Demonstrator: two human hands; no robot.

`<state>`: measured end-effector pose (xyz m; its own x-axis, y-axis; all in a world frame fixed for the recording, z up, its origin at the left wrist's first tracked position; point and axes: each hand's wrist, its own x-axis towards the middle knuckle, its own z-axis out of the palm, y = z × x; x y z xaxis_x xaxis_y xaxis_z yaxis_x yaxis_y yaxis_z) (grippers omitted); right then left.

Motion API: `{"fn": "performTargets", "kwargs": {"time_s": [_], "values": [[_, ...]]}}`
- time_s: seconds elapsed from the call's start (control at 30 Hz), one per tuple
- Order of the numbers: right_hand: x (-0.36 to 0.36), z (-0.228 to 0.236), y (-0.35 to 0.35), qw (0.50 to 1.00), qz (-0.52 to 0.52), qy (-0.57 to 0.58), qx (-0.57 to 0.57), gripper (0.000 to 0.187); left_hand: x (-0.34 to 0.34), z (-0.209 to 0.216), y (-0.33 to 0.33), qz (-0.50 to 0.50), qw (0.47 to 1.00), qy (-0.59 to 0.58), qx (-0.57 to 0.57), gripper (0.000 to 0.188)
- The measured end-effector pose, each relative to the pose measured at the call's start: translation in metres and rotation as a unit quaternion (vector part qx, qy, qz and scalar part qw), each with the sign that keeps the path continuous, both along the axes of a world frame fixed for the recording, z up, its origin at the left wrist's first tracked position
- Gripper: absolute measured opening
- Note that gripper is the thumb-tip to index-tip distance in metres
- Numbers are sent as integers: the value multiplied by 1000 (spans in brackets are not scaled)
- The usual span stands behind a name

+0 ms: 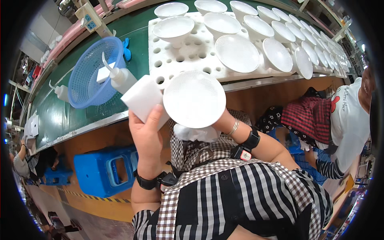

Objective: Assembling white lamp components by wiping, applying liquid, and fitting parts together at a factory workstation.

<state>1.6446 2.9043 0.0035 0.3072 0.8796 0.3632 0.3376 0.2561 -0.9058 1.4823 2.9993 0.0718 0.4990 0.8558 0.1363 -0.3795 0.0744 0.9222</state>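
The left hand [146, 130] had its fingers clamped on a white block [142, 96], thumb on the near face, the other fingers mostly hidden. The block stood tilted just beside the left rim of a white dish [195, 98], which faced up toward the head in front of the person's apron [182, 150]. The right hand [225, 121] was behind the dish's right edge (its fingers were out of sight, so I could not tell how they gripped). Something white and crumpled [196, 133] showed under the dish.

Past the dish, a white tray [192, 62] with round holes lay on the green bench [48, 120]. More dishes [237, 54] stood in rows on it, running off to the right; holes showed at its near left part.

To the left, a blue basket [78, 86] sat tilted on the bench, with a smaller white block inside. A spouted bottle [124, 82] stood just beside it on the right, and another bottle [62, 93] on the left. A blue stool [94, 172] stood below.
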Motion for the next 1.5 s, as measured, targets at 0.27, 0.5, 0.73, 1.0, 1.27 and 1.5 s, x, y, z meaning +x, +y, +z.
{"fn": "performTargets", "kwargs": {"time_s": [0.27, 0.5, 0.73, 1.0, 1.27, 1.5], "values": [[-1, 13, -11, 984, -88, -150, -38, 33, -1, 8, 9, 56, 991, -1, 118, 50], [-5, 17, -10, 983, -77, -167, -12, 32, 32, 19, -15, 40, 739, 201, 642, 73], [-4, 4, -25, 996, -1, -52, -66, 40, 56, 17, 34, 108, 755, 263, 590, 63], [6, -9, -28, 995, 21, 87, -39, 42, 29, -8, 47, 125, 907, 217, 339, 44], [2, 29, -29, 977, -104, -141, -119, 35, 21, -9, 23, 50, 981, 112, 152, 47], [0, 57, -28, 943, -105, -187, -254, 38, 48, -18, 7, 112, 974, 48, 193, 46]]}}
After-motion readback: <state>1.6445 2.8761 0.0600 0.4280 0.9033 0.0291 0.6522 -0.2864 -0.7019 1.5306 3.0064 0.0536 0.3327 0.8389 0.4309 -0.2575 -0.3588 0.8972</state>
